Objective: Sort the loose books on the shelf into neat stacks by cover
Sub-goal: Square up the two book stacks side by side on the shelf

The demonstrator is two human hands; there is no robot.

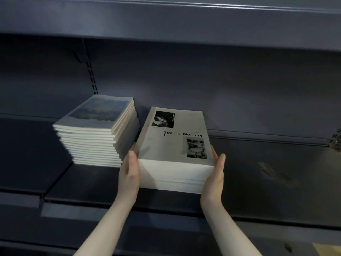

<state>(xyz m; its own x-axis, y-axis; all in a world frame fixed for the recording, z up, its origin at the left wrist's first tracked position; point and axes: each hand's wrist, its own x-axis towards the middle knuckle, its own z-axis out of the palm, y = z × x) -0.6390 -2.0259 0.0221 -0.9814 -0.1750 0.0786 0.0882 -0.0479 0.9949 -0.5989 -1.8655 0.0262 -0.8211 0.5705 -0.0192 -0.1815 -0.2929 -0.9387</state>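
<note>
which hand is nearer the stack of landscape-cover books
Left. The left hand sits beside the landscape-cover book stack; the right hand is across the white-cover stack.

Fingers of left hand (129,172) and right hand (215,174) mostly hidden behind the sides of the white stack (175,174); both forearms cut off at bottom edge. Title on its top cover partly washed out, small print unreadable; landscape cover on the left stack (96,130) blurry. Small object (335,143) at right edge cropped, unidentifiable.
</note>
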